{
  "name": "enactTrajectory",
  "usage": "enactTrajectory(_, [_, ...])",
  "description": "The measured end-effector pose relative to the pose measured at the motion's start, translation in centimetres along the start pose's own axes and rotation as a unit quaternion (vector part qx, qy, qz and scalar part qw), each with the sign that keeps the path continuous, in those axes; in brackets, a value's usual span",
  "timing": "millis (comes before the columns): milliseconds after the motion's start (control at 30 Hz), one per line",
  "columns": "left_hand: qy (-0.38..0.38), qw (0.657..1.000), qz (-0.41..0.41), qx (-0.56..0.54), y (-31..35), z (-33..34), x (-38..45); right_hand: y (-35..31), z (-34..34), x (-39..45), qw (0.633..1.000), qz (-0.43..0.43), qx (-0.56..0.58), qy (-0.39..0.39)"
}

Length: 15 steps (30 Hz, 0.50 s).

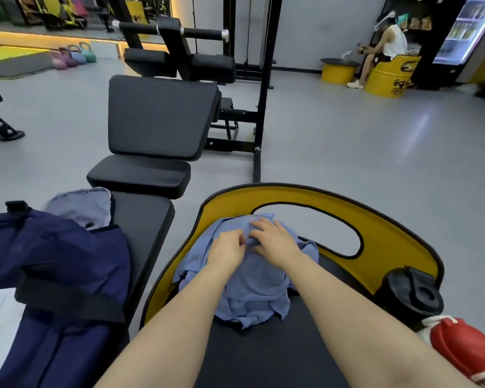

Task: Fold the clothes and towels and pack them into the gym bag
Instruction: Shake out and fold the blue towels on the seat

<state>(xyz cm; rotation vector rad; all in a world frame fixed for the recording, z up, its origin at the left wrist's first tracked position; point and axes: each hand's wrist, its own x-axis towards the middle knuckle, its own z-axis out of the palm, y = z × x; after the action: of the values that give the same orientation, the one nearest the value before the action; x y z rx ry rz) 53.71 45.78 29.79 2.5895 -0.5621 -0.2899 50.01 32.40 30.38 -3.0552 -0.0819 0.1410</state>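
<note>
Blue towel (252,287) bunched on black seat, left hand (227,247) pinching it, right hand (275,239) pressing flat

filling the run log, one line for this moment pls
step: gathering blue cloth | left hand: pinches cloth | right hand: on cloth | gym bag: left, on bench

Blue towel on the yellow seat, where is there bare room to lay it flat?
Bare black seat pad nearer than the blue towel, between the forearms; also the bench pad beside the navy gym bag. The right corner is crowded by the black bottle.
</note>
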Motion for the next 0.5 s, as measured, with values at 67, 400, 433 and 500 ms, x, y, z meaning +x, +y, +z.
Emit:
enactTrajectory(67, [0.008,1.0,0.013,-0.014,0.4,-1.1,-0.6,-0.5,-0.7,-0.3,0.999,0.013,0.004,0.037])
enactTrajectory(400, [0.073,0.983,0.093,-0.142,4.1,-9.1,-6.1,-3.6,-8.6,-6.4,0.968,0.098,0.166,0.158])
enactTrajectory(433, [0.078,0.982,0.101,-0.136,4.9,-10.2,-6.6,-4.0,-10.0,-7.3,0.963,0.105,0.179,0.172])
enactTrajectory(500, [0.088,0.98,0.118,-0.132,6.5,-12.5,-8.0,-4.6,-12.6,-9.1,0.953,0.115,0.2,0.195])
